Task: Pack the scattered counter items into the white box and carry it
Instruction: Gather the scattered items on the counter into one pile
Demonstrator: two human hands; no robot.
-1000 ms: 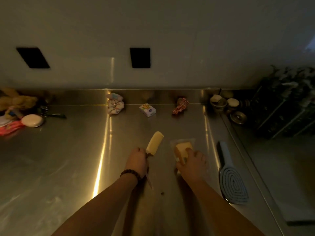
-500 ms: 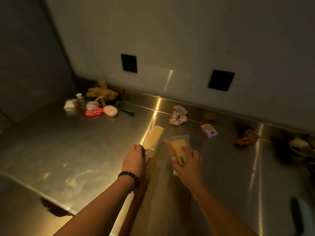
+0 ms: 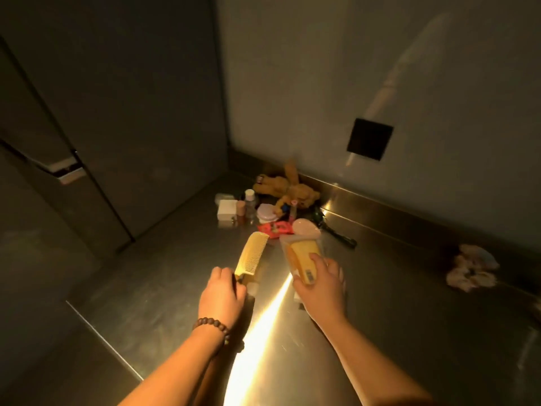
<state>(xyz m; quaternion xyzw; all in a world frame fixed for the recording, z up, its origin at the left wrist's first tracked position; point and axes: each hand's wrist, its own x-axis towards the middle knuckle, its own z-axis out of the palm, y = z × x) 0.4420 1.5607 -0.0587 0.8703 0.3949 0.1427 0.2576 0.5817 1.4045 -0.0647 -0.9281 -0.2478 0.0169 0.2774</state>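
Observation:
My left hand (image 3: 222, 294) grips the handle of a yellow comb (image 3: 254, 253), which points away from me above the steel counter (image 3: 409, 332). In my right hand (image 3: 322, 284) is a yellow item in a clear plastic packet (image 3: 301, 256), pinched between thumb and fingers. Both hands are lifted and lean toward a cluster of items in the far corner: a brown plush toy (image 3: 289, 190), a small white box (image 3: 227, 208), a small clear bottle (image 3: 249, 200), a red packet (image 3: 275, 229) and a pale oval case (image 3: 306, 228).
A pale scrunchie (image 3: 471, 271) lies on the counter at the right. A dark-handled tool (image 3: 339, 235) rests beside the cluster. A black wall socket (image 3: 369, 139) is on the back wall. The counter's edge (image 3: 102, 332) runs at lower left, with dark cabinet panels (image 3: 117, 112) beyond.
The view has swung left toward the counter's corner. Both hands, still holding the comb and the packet, have moved left and closer to the cluster of items.

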